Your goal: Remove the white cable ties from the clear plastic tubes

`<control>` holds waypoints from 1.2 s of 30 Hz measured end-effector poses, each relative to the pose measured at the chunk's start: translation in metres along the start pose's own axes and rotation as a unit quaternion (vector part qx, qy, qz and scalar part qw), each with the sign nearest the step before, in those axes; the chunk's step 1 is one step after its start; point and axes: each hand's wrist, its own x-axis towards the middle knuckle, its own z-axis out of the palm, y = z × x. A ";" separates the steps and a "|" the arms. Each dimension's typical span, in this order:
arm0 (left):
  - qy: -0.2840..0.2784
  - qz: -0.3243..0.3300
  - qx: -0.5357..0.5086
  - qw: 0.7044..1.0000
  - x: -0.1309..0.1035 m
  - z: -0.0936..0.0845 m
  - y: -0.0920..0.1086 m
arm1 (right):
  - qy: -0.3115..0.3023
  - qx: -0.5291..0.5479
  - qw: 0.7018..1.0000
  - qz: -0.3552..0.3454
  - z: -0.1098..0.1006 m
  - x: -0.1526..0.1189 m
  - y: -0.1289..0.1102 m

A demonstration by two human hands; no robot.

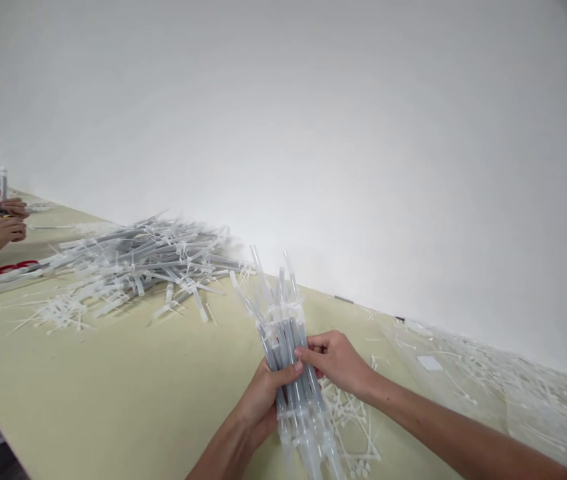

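A bundle of grey and clear plastic tubes [289, 333] stands out at a slant over the front of the yellow table [128, 387], with white fittings near its upper and lower ends. My left hand [263, 393] is wrapped round the bundle's middle from the left, its thumb lying across the tubes. From the right, my right hand [336, 360] pinches at one of the tubes, thumb and fingertips together against the bundle.
A large pile of similar tubes [153, 257] lies at the left, beside loose white pieces [63, 310] and red-handled scissors [17, 267]. Another person's hands [1, 227] hold a tube at the far left. White ties [353, 420] and plastic bags [503, 387] lie on the right.
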 end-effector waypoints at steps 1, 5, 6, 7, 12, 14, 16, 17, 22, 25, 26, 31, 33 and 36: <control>-0.002 -0.007 -0.005 1.000 0.001 -0.001 -0.001 | 0.000 0.000 1.000 -0.002 0.001 0.001 0.002; -0.015 -0.023 -0.009 1.000 0.003 -0.004 -0.002 | -0.002 -0.013 1.000 -0.008 0.001 0.002 0.002; -0.018 -0.025 -0.008 0.999 0.003 -0.005 -0.003 | -0.003 -0.022 1.000 -0.008 0.000 0.002 0.001; -0.022 -0.027 -0.008 0.999 0.003 -0.005 -0.003 | -0.007 -0.029 1.000 -0.007 -0.001 0.001 0.000; -0.023 -0.037 -0.016 0.999 0.005 -0.005 -0.004 | -0.017 -0.086 0.996 -0.009 -0.005 -0.002 -0.004; -0.005 -0.033 -0.017 0.999 0.005 -0.005 -0.005 | -0.002 -0.132 0.991 -0.016 -0.004 -0.002 -0.004; 0.019 -0.026 -0.014 0.999 0.006 -0.004 -0.006 | 0.022 -0.176 0.984 -0.030 -0.001 -0.001 -0.005; 0.031 -0.023 -0.012 0.999 0.006 -0.004 -0.006 | 0.033 -0.192 0.980 -0.037 0.001 -0.001 -0.005; 0.073 -0.018 -0.008 0.997 0.006 -0.002 -0.004 | 0.025 -0.185 0.982 -0.036 0.005 0.001 -0.009; 0.075 0.003 0.005 0.997 0.002 0.000 0.001 | 0.049 -0.178 0.983 -0.026 0.004 0.002 -0.015; 0.072 0.015 0.013 0.997 0.000 0.002 0.003 | 0.070 -0.181 0.981 -0.030 0.004 0.002 -0.018; 0.068 0.078 0.054 0.993 -0.016 0.010 0.018 | 0.148 -0.110 0.980 -0.081 0.003 -0.003 -0.035; 0.061 0.108 0.070 0.990 -0.022 0.015 0.028 | 0.151 -0.056 0.982 -0.097 0.001 -0.008 -0.044; 0.019 0.163 0.110 0.980 -0.028 0.025 0.047 | 0.092 0.018 0.989 -0.111 -0.003 -0.018 -0.062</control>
